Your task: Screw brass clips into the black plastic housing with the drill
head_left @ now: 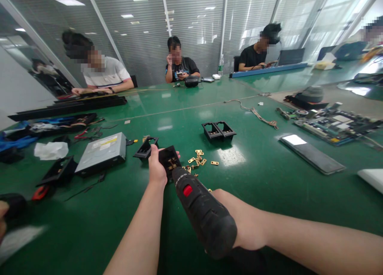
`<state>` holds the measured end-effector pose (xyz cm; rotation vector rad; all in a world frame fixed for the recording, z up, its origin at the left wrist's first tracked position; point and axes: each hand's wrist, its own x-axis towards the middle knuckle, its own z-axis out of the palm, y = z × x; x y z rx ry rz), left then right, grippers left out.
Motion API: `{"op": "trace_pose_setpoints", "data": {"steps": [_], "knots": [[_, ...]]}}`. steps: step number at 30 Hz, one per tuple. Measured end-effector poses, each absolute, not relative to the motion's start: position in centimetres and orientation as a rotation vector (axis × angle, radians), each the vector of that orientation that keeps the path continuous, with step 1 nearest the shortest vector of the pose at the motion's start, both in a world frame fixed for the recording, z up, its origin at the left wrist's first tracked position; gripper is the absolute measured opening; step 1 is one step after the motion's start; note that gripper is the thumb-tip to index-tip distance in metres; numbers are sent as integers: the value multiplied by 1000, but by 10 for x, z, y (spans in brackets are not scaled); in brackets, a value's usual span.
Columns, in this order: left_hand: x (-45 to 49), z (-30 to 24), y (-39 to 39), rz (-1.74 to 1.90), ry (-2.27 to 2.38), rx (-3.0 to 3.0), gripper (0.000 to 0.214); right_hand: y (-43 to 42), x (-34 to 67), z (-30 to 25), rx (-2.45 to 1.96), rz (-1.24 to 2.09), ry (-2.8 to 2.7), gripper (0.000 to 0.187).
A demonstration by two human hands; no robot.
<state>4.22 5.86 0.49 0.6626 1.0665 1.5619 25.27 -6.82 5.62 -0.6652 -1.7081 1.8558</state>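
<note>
My left hand (157,169) grips a black plastic housing (170,155) with brass-coloured parts inside it. In my right hand (236,215) is a black cordless drill (203,213) with a red switch on top. The drill's front end points into the housing; its exact contact with the parts inside is too small to tell. Just beyond lies a loose pile of small brass plates (198,160), each with holes. Another black housing (146,148) stands behind my left hand. Farther off, two black housings (218,130) sit side by side on the green table (269,167).
To the left are a silver disc drive (103,152), a crumpled white tissue (51,150) and another black housing (60,170). On the right lie a dark phone-like slab (311,153) and a circuit board (338,123). Several people sit across the table, one person (181,67) holding a phone.
</note>
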Motion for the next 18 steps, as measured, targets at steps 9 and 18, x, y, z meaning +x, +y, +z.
{"op": "trace_pose_setpoints", "data": {"steps": [9, 18], "knots": [[46, 6, 59, 1456, 1088, 689, 50, -67, 252, 58, -666, 1893, -1672, 27], [48, 5, 62, 1457, 1104, 650, 46, -67, 254, 56, -711, 1882, -1709, 28]]}}
